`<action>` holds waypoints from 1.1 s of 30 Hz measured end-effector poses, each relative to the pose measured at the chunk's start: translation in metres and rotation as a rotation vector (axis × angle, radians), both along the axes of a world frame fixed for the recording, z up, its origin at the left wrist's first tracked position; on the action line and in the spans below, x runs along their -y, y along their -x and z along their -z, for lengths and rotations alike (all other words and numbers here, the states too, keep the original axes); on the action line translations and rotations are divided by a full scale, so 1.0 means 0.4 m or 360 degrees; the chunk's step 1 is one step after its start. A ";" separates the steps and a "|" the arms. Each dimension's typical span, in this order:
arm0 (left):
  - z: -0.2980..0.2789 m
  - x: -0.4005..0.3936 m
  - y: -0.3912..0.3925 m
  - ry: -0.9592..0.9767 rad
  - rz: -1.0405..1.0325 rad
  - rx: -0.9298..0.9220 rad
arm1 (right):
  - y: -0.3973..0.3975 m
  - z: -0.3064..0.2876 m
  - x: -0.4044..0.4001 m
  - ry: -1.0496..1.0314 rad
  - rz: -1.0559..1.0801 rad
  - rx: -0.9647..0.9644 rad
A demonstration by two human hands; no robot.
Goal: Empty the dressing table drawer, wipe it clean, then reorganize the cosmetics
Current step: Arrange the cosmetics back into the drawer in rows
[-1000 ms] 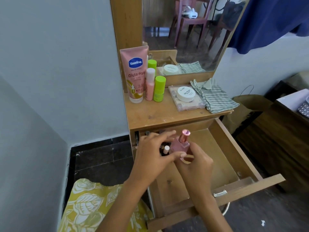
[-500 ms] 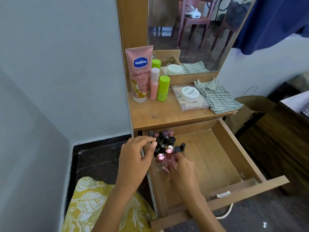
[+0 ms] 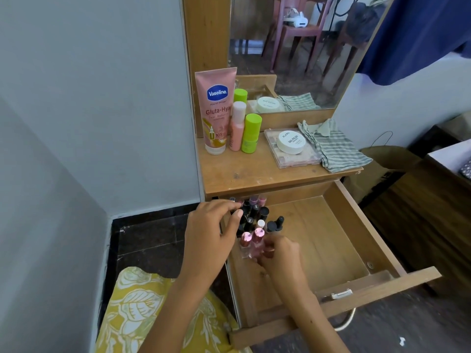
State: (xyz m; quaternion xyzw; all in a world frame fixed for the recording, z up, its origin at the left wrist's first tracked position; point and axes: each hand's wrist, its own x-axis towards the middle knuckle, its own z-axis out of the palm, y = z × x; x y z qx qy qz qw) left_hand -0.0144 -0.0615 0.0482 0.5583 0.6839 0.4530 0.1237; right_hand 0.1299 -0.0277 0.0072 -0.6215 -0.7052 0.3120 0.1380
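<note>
The wooden drawer (image 3: 328,240) stands pulled out below the dressing table top (image 3: 244,171). Several small upright bottles (image 3: 254,215) with dark and pink caps cluster in its back left corner. Two pink bottles with shiny pink caps (image 3: 252,242) stand at the front of the cluster. My right hand (image 3: 277,253) holds the base of the right one of these, fingers curled round it. My left hand (image 3: 211,225) rests on the left side of the cluster, fingertips touching the dark caps. The rest of the drawer floor is bare wood.
On the table top stand a pink Vaseline tube (image 3: 216,110), a pink bottle (image 3: 237,126), a green-capped bottle (image 3: 251,133), a clear case with a white jar (image 3: 291,143) and a striped cloth (image 3: 336,149). A mirror (image 3: 305,47) rises behind. A wall lies left, furniture right.
My right hand has carried the pink bottle down from mid-air into the drawer and set it beside the other pink-capped one. My left hand has moved to the left side of the cluster.
</note>
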 end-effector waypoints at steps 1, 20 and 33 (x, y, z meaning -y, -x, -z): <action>-0.006 -0.007 -0.001 -0.0016 0.0008 -0.0044 | -0.008 -0.005 0.000 0.0003 -0.0015 0.0064; -0.118 -0.380 0.003 0.0146 -0.0085 -0.1608 | 0.031 -0.101 -0.118 -0.0831 0.0126 -0.0126; -0.128 -0.336 -0.012 -0.0150 0.0294 -0.1207 | 0.015 -0.077 -0.114 -0.0992 0.0158 -0.0451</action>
